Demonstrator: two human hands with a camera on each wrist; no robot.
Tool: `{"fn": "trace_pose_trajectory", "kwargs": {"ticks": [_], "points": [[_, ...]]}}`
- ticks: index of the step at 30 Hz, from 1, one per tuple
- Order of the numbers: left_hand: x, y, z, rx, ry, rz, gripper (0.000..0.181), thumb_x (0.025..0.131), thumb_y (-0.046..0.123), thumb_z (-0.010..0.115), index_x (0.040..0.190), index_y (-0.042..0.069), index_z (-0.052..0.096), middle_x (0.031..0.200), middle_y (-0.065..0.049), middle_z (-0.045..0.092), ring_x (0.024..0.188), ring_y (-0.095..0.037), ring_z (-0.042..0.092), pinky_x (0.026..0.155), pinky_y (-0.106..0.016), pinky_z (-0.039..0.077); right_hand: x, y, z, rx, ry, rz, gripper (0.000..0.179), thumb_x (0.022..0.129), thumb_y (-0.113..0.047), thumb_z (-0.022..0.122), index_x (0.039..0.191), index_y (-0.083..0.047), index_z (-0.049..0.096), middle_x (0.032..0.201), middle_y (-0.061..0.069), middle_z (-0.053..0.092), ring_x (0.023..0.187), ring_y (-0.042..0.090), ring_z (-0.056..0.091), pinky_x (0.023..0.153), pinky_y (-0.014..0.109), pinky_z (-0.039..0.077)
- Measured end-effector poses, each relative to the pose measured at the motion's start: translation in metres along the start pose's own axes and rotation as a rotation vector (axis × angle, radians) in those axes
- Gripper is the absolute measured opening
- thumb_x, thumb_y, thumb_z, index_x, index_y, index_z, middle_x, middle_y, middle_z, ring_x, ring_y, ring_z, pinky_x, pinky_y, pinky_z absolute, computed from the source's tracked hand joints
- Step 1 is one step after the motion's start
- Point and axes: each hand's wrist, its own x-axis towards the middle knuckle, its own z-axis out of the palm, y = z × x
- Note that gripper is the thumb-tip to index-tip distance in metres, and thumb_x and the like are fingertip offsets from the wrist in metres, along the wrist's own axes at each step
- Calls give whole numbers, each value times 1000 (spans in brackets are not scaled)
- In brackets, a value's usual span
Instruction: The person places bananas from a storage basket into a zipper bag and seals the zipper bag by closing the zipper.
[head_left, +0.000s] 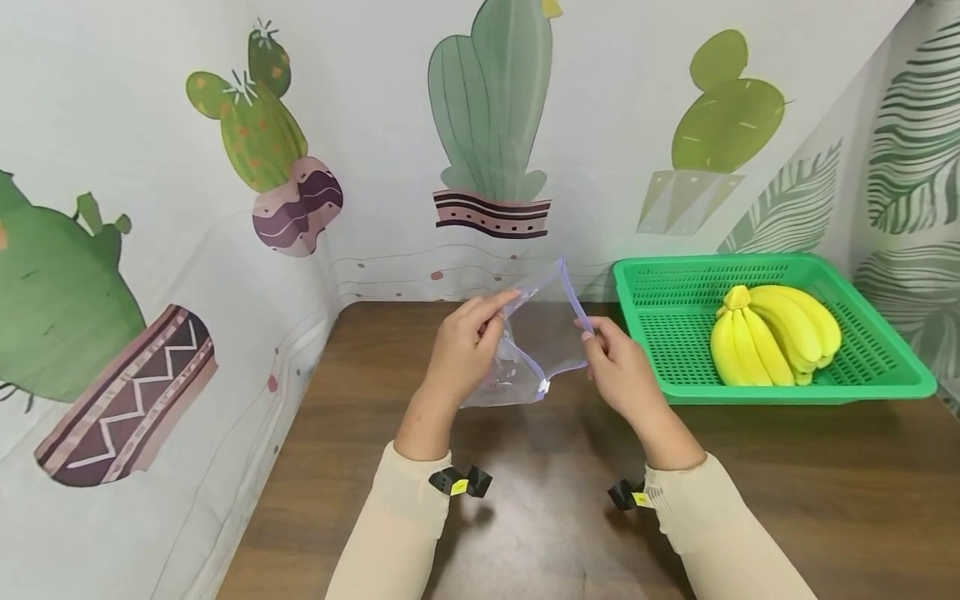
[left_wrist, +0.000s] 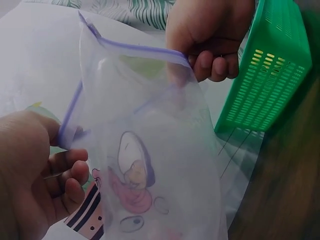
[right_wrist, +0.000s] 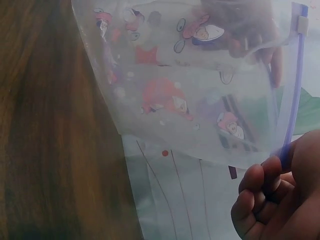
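Note:
A clear zip bag [head_left: 506,379] with purple edging is held up in front of me, its mouth spread wide. My left hand [head_left: 463,350] pinches one side of the mouth, and my right hand [head_left: 621,367] grips the opposite side between thumb and fingers. A white slider [head_left: 543,386] sits at the near end of the zip. Pink and white cartoon prints [right_wrist: 165,97] show on the bag's side in the right wrist view. In the left wrist view the purple zip edge [left_wrist: 145,49] runs between both hands, and nothing shows inside the bag.
To the right stands a green plastic basket [head_left: 795,392] with a bunch of yellow bananas [head_left: 772,337] in it. Beneath the hands is a dark brown wooden table [head_left: 540,517]. Behind it hangs a white cloth [head_left: 375,125] printed with cacti.

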Motion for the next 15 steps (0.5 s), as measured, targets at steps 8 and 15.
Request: {"fn": "trace_pose_trajectory", "kwargs": {"ticks": [8,15], "points": [[0,-3,4,12,19,52,35,101,9,48,126,16,72,74,-1,49,67,-12,41,58,-25,36,-1,-4,1,-9,-43,-34,36,104,-27,53,136,-14,55,69,2,53,55,16,49,51,29,39],[0,-4,4,10,29,40,36,101,9,48,127,16,71,81,-3,56,69,-13,43,60,-26,38,-1,-5,1,-12,-42,-48,35,103,-27,54,136,-14,56,68,1,54,55,16,50,51,30,40]]}}
